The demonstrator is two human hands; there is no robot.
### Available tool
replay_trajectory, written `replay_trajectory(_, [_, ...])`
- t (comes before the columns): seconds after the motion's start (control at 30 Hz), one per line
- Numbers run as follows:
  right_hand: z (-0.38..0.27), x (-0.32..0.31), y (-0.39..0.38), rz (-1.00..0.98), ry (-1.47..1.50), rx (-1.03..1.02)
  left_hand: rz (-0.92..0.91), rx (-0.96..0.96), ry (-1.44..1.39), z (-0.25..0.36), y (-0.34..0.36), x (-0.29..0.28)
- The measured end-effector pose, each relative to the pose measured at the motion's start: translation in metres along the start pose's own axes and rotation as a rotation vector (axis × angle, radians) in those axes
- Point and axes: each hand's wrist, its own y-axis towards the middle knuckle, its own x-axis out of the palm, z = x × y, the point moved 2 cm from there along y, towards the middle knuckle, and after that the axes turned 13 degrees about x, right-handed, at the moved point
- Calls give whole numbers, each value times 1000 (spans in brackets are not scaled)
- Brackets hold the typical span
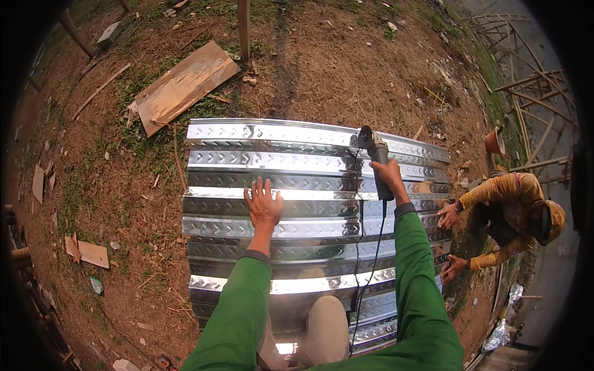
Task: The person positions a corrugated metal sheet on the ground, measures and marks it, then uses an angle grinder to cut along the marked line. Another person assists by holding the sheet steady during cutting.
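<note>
A ribbed, shiny metal sheet lies on the ground in front of me. My left hand rests flat on its middle with the fingers spread. In my right hand is an angle grinder, gripped round its body. The grinder's disc end is at the sheet's far edge, over a dark line that runs across the ribs toward me. Whether the disc touches the metal I cannot tell. A black power cord trails from the grinder back over the sheet. My knee is at the near side.
At the right, a crouching co-worker in a yellow top has both hands at the sheet's right edge. A wooden board lies beyond the far left corner. A post stands behind it. An orange bucket and timber frames are at the far right.
</note>
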Motion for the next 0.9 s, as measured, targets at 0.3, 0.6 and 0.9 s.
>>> replay_trajectory(0.3, [-6,5,23,20,-12,5,29,10,-14,0,1,-1])
replay_trajectory(0.6, [-18,0,27,-19,-21,-23,27,11,-20,0,0,-3])
replay_trajectory(0.9, [-14,9,52,-18,2,13,12,-1,0,1,0,-3])
